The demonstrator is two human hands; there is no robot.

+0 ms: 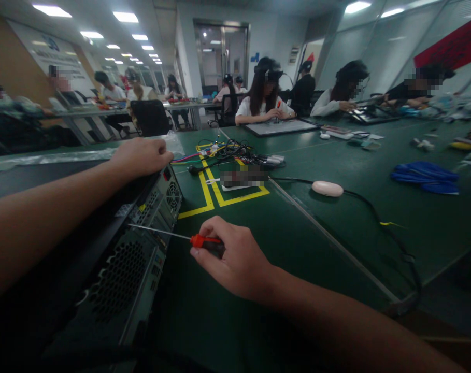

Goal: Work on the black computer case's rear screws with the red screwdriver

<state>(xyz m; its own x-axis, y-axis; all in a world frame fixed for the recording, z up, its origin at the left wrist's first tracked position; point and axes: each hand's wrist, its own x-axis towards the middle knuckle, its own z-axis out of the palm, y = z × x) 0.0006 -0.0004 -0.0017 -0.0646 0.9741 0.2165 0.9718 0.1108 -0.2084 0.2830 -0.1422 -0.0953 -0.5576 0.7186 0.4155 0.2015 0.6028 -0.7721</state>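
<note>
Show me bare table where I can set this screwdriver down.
On the green table, one bare patch lies between the right hand and the seam; another between the pink oval device and the blue bundle. It is crowded around the cable tangle.

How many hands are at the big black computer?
2. The left hand rests on top of the computer, near its back edge. The right hand holds a screwdriver to its back.

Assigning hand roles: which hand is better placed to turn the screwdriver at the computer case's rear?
Right, I'd say: the right hand grips the screwdriver, which points at the rear of the computer case. The left hand rests on top, no tool visible in it.
</note>
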